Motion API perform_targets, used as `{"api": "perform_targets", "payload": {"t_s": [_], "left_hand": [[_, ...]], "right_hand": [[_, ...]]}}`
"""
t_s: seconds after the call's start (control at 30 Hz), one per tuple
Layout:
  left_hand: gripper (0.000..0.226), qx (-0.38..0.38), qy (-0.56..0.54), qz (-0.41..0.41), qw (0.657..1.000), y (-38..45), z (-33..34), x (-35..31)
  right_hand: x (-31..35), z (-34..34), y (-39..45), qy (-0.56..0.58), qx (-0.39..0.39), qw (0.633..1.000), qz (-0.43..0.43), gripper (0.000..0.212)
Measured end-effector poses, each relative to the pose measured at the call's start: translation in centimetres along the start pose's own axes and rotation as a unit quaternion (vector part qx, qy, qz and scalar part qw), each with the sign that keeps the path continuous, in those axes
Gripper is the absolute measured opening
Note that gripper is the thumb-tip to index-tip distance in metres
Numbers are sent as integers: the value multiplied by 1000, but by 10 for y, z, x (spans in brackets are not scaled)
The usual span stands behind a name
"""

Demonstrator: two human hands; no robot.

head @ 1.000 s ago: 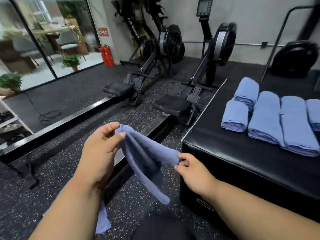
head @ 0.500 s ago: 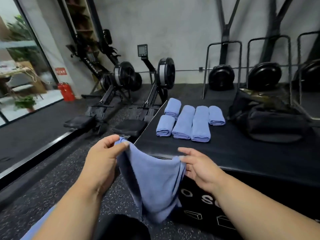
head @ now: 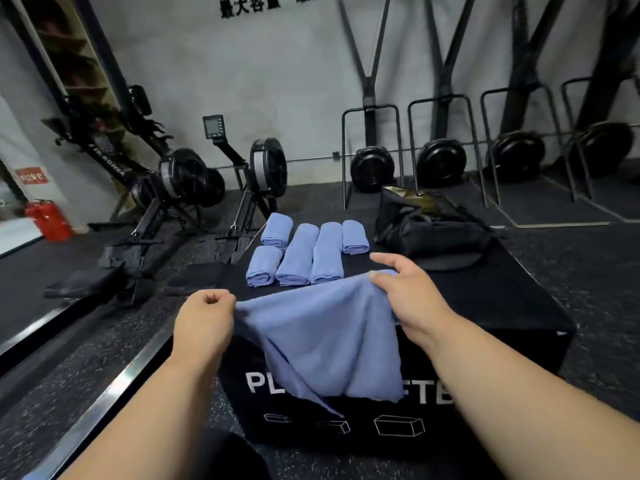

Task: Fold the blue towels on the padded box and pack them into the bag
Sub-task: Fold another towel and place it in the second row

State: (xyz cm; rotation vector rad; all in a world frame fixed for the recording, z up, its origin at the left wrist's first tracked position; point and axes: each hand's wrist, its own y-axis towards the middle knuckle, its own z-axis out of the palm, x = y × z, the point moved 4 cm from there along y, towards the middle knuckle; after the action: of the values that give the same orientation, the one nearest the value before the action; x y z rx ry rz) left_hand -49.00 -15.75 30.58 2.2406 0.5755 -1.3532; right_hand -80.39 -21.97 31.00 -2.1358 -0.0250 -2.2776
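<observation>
Hands hold one blue towel [head: 322,337] stretched over the near edge of the padded box [head: 485,306], left hand [head: 204,317] and right hand [head: 405,292] each pinching an upper corner, probably to lay it flat for folding. Five folded towels [head: 301,251] lie farther back, left of the black bag [head: 429,230], which seems open.

Both bare forearms reach forward from the bottom of the view, angled in toward each other. The left hand [head: 204,320] is closed into a loose fist, back of the hand up, knuckles turned inward, thumb and curled fingers pinching one top corner of the blue towel [head: 325,344]. The right hand [head: 405,292] sits a little higher and farther forward, palm down, its thumb and lower fingers gripping the opposite top corner while the index finger stretches out straight toward the left
</observation>
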Motion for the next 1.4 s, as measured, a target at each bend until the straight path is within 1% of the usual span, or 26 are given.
{"api": "perform_targets", "payload": {"t_s": [0.07,0.13,0.2,0.3,0.4,0.5,0.57,0.6,0.67,0.73,0.77,0.83,0.9,0.97,1.1,1.17,1.27,1.33,1.4], "left_hand": [[21,4,34,-13,999,6,-1,7],[27,16,48,-41,998,10,0,15],[31,12,7,-65,998,12,0,17],[16,34,-61,-122,990,8,-2,12],[11,50,-162,-209,963,3,-11,21],[22,66,-202,-233,949,5,-24,33],[21,72,-244,-248,935,1,-31,32],[20,86,-262,-261,925,-2,-32,30],[22,136,-278,-275,910,-8,-33,23],[29,165,-300,-248,906,-9,-33,14],[35,160,-311,-218,911,-10,-35,6],[42,135,-329,-133,925,-13,-41,-13],[42,119,-310,-45,942,-14,-46,-29],[39,122,-281,7,952,-17,-46,-40],[37,140,-249,37,958,-27,-37,-53],[35,136,-242,50,959,-32,-33,-57],[29,123,-227,69,964,-37,-28,-61],[28,124,-208,83,967,-41,-22,-64],[27,136,-188,92,968,-46,-12,-68]], "right_hand": [[14,-11,-1,2,-1,1000,-15,29],[23,-17,-4,4,2,1000,-23,25],[28,-15,-7,16,8,999,-29,23],[29,-10,-12,12,9,999,-38,20],[26,-8,-13,3,3,999,-42,19],[23,-6,-11,-5,-4,999,-52,19],[20,-4,-9,-9,-4,998,-58,18],[18,-2,-9,-13,-4,998,-57,17],[14,2,-9,-20,2,998,-54,17],[12,3,-8,-28,-1,998,-59,18],[13,2,-7,-29,-2,998,-63,19],[17,3,-8,-25,-1,997,-75,26],[21,2,-7,-37,-10,995,-92,35],[23,1,-6,-55,-20,993,-101,38],[18,-1,-9,-101,-39,990,-85,37],[13,-4,-12,-104,-46,991,-65,38],[9,-5,-16,-124,-50,989,-69,37],[12,2,-19,-139,-11,986,-92,34],[13,17,-24,-161,57,978,-118,30]]}}
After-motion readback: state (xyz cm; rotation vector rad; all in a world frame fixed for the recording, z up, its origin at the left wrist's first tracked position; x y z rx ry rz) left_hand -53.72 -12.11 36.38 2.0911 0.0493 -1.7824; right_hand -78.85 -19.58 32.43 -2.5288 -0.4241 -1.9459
